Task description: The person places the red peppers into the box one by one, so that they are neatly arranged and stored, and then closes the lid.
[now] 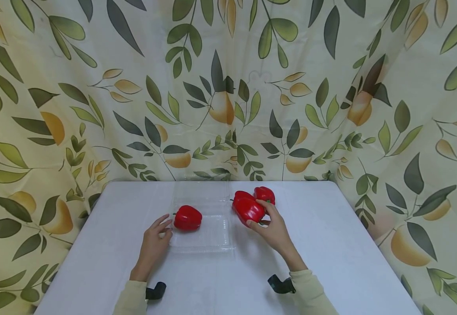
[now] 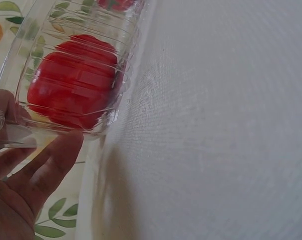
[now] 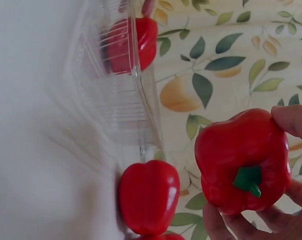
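A clear plastic clamshell container (image 1: 202, 245) lies unfolded on the table with one red bell pepper (image 1: 188, 218) in its near half. My left hand (image 1: 156, 244) holds the container's left side; in the left wrist view, a fingertip (image 2: 75, 142) touches the ribbed wall and another finger shows behind the rim. To the right of the container, my right hand (image 1: 273, 232) grips a second bell pepper (image 1: 249, 210) between thumb and fingers. Its green stem (image 3: 248, 179) faces the right wrist camera, and it appears lifted off the table.
Two more red peppers sit on the table behind the right hand: one (image 1: 242, 195) partly hidden by the held pepper, another (image 1: 265, 194) just right of it. The container's lid half (image 1: 201, 191) extends toward the back edge. A leaf-patterned curtain (image 1: 220, 144) hangs behind the white table (image 1: 315, 245).
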`<action>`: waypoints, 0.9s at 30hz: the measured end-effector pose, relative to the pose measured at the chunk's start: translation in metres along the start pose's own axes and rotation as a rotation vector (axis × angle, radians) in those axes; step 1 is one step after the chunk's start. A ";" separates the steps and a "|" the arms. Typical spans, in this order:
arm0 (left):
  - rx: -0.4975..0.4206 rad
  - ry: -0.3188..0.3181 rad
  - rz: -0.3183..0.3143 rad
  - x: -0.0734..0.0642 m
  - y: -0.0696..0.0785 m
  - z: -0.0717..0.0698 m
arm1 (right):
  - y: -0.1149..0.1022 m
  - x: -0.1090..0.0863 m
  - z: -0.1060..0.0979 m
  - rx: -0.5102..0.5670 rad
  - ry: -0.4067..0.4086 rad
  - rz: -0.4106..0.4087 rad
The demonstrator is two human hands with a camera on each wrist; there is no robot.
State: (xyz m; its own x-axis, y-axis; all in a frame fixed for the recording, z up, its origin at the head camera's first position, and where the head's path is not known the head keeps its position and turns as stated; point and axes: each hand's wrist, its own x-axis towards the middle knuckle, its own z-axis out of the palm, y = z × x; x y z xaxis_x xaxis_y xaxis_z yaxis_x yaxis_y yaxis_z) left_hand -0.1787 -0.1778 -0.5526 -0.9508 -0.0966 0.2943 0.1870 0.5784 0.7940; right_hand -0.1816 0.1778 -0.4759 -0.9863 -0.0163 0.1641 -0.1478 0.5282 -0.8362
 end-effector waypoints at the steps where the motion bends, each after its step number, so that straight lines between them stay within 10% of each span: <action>1: -0.002 0.001 0.002 0.000 0.000 0.000 | -0.002 -0.001 0.000 0.005 0.003 -0.005; 27: 0.009 0.004 0.024 0.000 -0.002 0.000 | -0.018 -0.014 0.020 0.089 -0.057 -0.078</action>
State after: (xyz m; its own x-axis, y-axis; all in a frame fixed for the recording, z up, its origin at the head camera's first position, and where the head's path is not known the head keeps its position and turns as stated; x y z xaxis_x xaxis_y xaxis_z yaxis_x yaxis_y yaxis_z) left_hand -0.1792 -0.1788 -0.5544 -0.9452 -0.0853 0.3153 0.2079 0.5875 0.7820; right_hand -0.1671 0.1519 -0.4736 -0.9738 -0.1035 0.2027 -0.2276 0.4459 -0.8656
